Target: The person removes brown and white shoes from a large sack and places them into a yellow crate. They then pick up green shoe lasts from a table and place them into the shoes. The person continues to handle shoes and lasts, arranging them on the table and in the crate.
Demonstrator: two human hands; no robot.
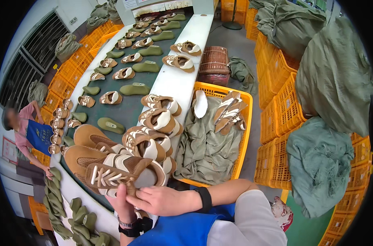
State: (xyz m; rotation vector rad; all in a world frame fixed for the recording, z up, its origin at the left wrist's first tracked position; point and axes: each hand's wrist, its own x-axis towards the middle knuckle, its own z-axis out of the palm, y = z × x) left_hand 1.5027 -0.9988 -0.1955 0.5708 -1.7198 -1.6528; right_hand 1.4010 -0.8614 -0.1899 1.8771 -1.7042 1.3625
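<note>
Close in front of me is a brown sneaker upper (82, 164) with white laces and stripes, its toe pointing left. My left hand (123, 204) grips its near side from below, thumb raised against it. My right hand (164, 201) reaches across with fingers closed at the upper's near edge by the collar; the fingertips are partly hidden. A second brown upper (90, 134) lies just behind the first, and I cannot tell whether a hand also holds it. Right beside them, several brown-and-white uppers (143, 141) are stacked on the white ledge (170, 82).
A green conveyor belt (125, 104) carries rows of uppers and green shoe lasts (135, 89). An orange crate (247, 135) with cloth and uppers stands right. Stacked orange crates (272, 160) line the right side. A co-worker (28, 127) stands left by piled lasts (53, 192).
</note>
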